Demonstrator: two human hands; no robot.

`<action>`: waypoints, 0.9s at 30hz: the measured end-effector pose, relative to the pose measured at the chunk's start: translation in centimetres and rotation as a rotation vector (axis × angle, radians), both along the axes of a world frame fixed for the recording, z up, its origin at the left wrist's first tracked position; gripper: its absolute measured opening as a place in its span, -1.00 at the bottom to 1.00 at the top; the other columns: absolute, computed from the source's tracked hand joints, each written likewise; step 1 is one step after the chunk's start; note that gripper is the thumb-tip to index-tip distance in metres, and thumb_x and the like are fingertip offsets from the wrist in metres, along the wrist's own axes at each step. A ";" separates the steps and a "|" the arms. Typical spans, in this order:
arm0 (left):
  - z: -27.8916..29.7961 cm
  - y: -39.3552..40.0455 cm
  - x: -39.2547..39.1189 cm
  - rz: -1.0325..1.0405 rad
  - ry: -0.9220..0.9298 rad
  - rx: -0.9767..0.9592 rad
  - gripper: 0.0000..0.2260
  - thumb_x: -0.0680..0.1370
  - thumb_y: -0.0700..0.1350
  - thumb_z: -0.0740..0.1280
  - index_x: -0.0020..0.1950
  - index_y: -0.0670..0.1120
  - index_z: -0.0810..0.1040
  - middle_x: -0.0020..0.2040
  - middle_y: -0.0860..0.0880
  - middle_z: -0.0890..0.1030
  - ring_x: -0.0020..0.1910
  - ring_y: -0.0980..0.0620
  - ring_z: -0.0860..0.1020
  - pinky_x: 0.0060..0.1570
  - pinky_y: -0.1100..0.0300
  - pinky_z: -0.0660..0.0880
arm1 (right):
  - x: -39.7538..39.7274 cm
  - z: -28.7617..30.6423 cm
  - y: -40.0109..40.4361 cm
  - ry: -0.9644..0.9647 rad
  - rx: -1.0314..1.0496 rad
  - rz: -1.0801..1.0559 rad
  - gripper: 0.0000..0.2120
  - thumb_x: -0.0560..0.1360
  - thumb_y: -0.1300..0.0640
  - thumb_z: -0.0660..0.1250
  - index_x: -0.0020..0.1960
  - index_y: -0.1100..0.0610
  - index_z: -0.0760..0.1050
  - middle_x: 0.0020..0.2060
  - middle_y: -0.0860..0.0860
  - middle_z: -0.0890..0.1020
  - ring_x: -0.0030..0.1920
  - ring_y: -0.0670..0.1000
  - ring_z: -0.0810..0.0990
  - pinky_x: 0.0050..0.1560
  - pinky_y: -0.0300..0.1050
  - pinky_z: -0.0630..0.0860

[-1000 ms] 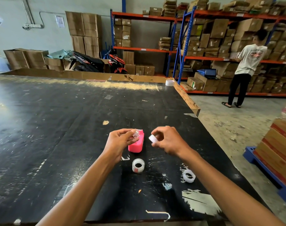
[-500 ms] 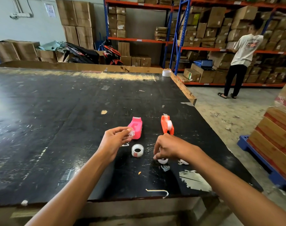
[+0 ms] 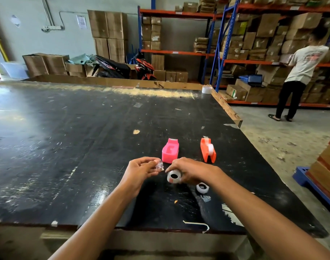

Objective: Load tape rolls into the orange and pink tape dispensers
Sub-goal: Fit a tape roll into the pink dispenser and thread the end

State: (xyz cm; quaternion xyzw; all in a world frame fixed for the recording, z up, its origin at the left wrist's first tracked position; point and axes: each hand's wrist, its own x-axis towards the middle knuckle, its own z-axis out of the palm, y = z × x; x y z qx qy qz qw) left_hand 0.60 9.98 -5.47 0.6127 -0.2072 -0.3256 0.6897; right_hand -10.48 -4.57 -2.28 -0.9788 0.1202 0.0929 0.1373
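Note:
On the black table [image 3: 66, 147] lies a pink tape dispenser [image 3: 170, 150] with its hollow side up and nothing in it. To its right an orange tape dispenser [image 3: 207, 150] stands with a white roll in it. My left hand [image 3: 141, 170] pinches a small clear plastic piece [image 3: 159, 164] just in front of the pink dispenser. My right hand [image 3: 190, 170] grips a clear tape roll [image 3: 174, 176], held a little above the table. An empty white tape core [image 3: 202, 188] rests on the table under my right wrist.
A large tape roll [image 3: 207, 89] sits at the table's far right corner. Tape scraps [image 3: 197, 224] lie near the front edge. A person [image 3: 299, 72] stands at the shelves [image 3: 254, 53] of cartons to the right. A blue pallet [image 3: 314, 186] with boxes is at the right.
My right hand set the white core down on the table, moved left and picked up the clear tape roll. My left hand kept the clear piece. The view tilted down.

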 end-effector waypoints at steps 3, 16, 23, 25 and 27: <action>0.0 0.0 0.0 0.008 0.007 0.006 -0.91 0.55 -0.24 0.36 -0.05 -0.19 0.67 -0.19 -0.12 0.68 -0.30 0.07 0.65 -0.20 0.29 0.61 | -0.1 -0.1 -0.9 -0.097 0.125 -0.118 -0.62 0.35 0.07 0.51 0.13 0.08 0.53 0.01 0.04 0.60 0.01 0.06 0.58 -0.02 -0.06 0.52; 0.9 -1.8 -0.8 0.022 0.004 -0.016 -0.87 0.55 -0.23 0.37 0.03 -0.26 0.65 -0.20 -0.15 0.67 -0.32 0.07 0.64 -0.19 0.27 0.63 | -2.0 1.8 -1.0 -0.451 0.642 -0.488 -0.64 0.28 0.20 0.59 -0.08 0.29 0.49 -0.35 0.07 0.60 -0.49 -0.07 0.58 -0.48 -0.25 0.53; 1.6 -2.2 -1.1 0.018 0.026 -0.062 -0.87 0.51 -0.21 0.43 0.01 -0.24 0.65 -0.22 -0.13 0.69 -0.24 0.01 0.66 -0.18 0.25 0.62 | -1.5 2.4 -1.7 -0.574 0.855 -0.626 -0.83 0.40 0.24 0.49 -0.20 0.29 0.51 -0.24 0.22 0.66 -0.34 0.04 0.70 -0.27 -0.20 0.67; 1.9 -2.3 -1.2 0.014 0.041 -0.088 -0.87 0.51 -0.22 0.43 0.01 -0.25 0.64 -0.21 -0.14 0.70 -0.22 -0.01 0.66 -0.17 0.26 0.63 | -1.2 2.4 -1.7 -0.578 0.907 -0.661 -0.72 0.43 0.17 0.47 -0.14 0.42 0.53 -0.14 0.26 0.68 -0.23 0.07 0.73 -0.10 -0.10 0.68; 2.2 -2.3 -1.3 0.012 0.049 -0.117 -0.88 0.50 -0.24 0.43 0.00 -0.26 0.65 -0.21 -0.15 0.71 -0.23 0.00 0.68 -0.15 0.26 0.64 | -0.9 2.5 -1.7 -0.602 0.974 -0.681 -0.54 0.48 0.09 0.42 -0.02 0.56 0.50 -0.05 0.35 0.67 -0.16 0.10 0.74 0.03 0.00 0.66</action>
